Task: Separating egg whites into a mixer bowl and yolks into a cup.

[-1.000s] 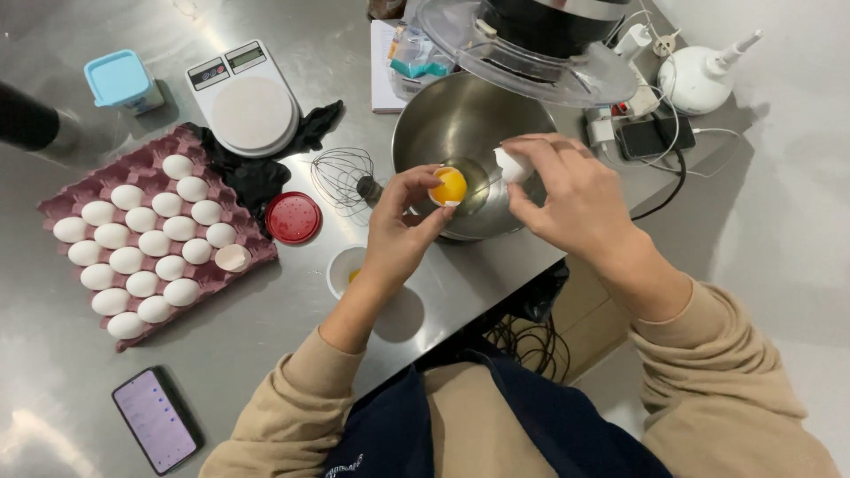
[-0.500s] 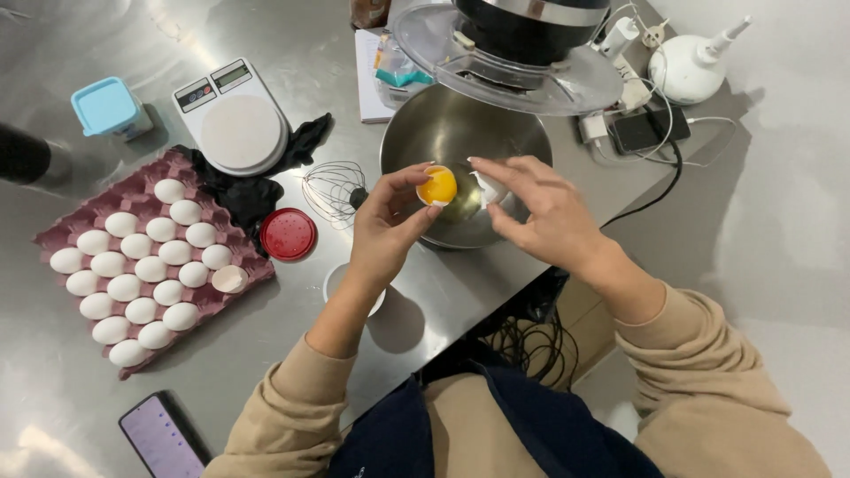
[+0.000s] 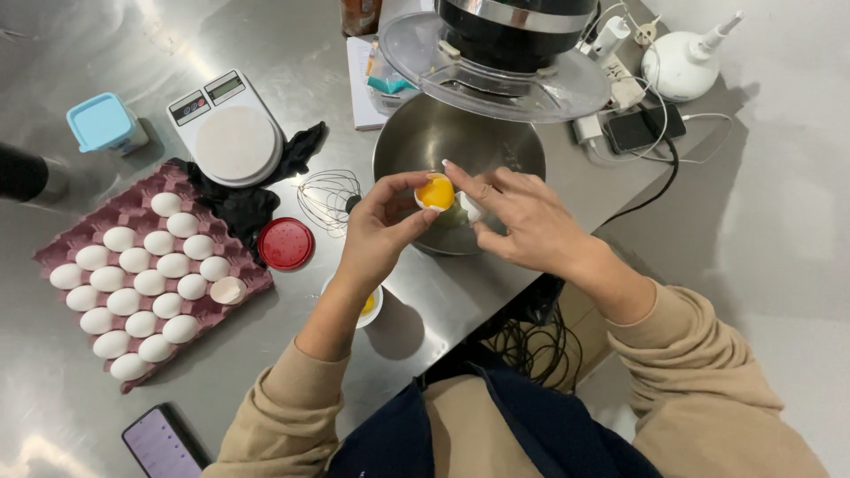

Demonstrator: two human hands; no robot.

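Over a round steel mixing bowl (image 3: 425,142): left hand (image 3: 381,232) pinching half eggshell with orange yolk (image 3: 436,193); right hand (image 3: 522,221) gripping empty white shell half (image 3: 470,207).

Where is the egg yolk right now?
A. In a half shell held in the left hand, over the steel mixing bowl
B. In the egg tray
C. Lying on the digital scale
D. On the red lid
A: the yolk sits in a half shell pinched by the left hand above the steel mixing bowl.
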